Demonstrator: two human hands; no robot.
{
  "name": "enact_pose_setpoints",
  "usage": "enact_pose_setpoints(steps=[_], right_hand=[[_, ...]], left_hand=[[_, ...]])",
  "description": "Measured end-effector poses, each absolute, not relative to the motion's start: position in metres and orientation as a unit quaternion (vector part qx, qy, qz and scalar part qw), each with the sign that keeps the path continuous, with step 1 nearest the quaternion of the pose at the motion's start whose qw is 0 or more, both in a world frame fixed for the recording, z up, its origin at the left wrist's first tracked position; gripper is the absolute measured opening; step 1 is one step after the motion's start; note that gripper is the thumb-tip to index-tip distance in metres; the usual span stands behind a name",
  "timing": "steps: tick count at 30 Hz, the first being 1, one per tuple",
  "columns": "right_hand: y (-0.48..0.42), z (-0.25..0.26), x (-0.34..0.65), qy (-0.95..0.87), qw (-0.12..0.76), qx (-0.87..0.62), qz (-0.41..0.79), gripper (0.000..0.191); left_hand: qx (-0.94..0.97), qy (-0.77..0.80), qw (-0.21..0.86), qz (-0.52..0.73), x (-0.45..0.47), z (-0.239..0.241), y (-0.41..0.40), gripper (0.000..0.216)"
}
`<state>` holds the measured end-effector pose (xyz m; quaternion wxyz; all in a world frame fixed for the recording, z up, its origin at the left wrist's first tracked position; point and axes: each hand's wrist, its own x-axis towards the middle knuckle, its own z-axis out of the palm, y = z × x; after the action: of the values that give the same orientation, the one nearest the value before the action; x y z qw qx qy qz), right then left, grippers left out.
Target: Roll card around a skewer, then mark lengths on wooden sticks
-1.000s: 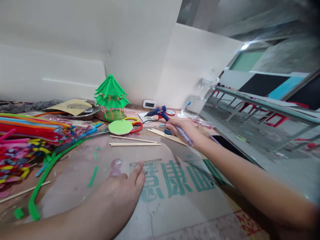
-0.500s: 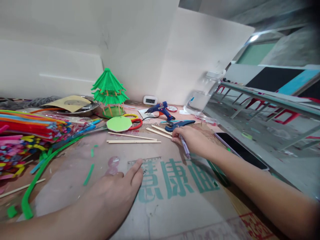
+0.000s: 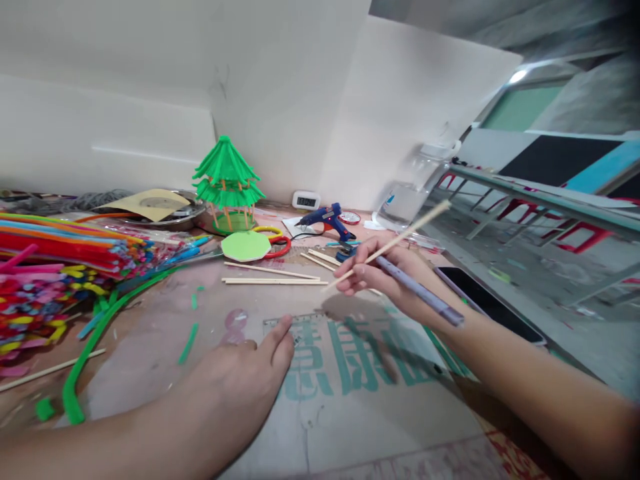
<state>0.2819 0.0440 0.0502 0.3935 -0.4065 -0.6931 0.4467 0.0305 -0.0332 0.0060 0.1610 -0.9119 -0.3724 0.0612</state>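
Observation:
My right hand (image 3: 373,270) is raised a little above the table, pinching a thin wooden stick (image 3: 400,237) that slants up to the right; a grey-purple pen (image 3: 420,292) also lies in that hand along the wrist. My left hand (image 3: 245,380) rests flat on the cardboard sheet (image 3: 360,393), its index finger touching a clear ruler (image 3: 293,323). More wooden sticks (image 3: 273,277) lie on the table just beyond the ruler.
A green paper pagoda (image 3: 229,183), a green disc (image 3: 246,245), red-handled scissors (image 3: 275,248) and a blue glue gun (image 3: 325,219) stand at the back. Coloured pipe cleaners (image 3: 55,260) pile at the left. A black phone (image 3: 487,303) and a water bottle (image 3: 410,197) are at the right.
My right hand has picked one wooden stick off the table and lifted it, the pen still in the hand. My left hand has stayed on the ruler.

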Motion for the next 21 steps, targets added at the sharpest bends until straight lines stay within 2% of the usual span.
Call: enact_pose_setpoints(steps=[3, 6, 10, 12, 16, 21], right_hand=[[0.038, 0.042, 0.273, -0.659, 0.389, -0.366, 0.53, 0.026], [0.042, 0.032, 0.275, -0.66, 0.411, -0.357, 0.517, 0.024], [0.054, 0.032, 0.289, -0.658, 0.49, -0.399, 0.41, 0.025], [0.059, 0.036, 0.294, -0.683, 0.471, -0.44, 0.343, 0.023], [0.059, 0.047, 0.288, -0.754, 0.38, -0.495, 0.205, 0.021], [0.034, 0.053, 0.28, -0.824, 0.387, -0.389, 0.145, 0.033]], left_hand=[[-0.915, -0.38, 0.13, 0.035, 0.031, 0.007, -0.033, 0.067], [-0.912, -0.383, 0.148, 0.005, 0.031, 0.008, -0.035, 0.061], [-0.908, -0.377, 0.184, 0.021, 0.032, 0.006, -0.035, 0.063], [-0.914, -0.363, 0.182, 0.01, 0.032, 0.003, -0.033, 0.06], [-0.914, -0.363, 0.18, -0.005, 0.03, -0.001, -0.031, 0.056], [-0.914, -0.361, 0.186, 0.006, 0.028, 0.0, -0.034, 0.055]])
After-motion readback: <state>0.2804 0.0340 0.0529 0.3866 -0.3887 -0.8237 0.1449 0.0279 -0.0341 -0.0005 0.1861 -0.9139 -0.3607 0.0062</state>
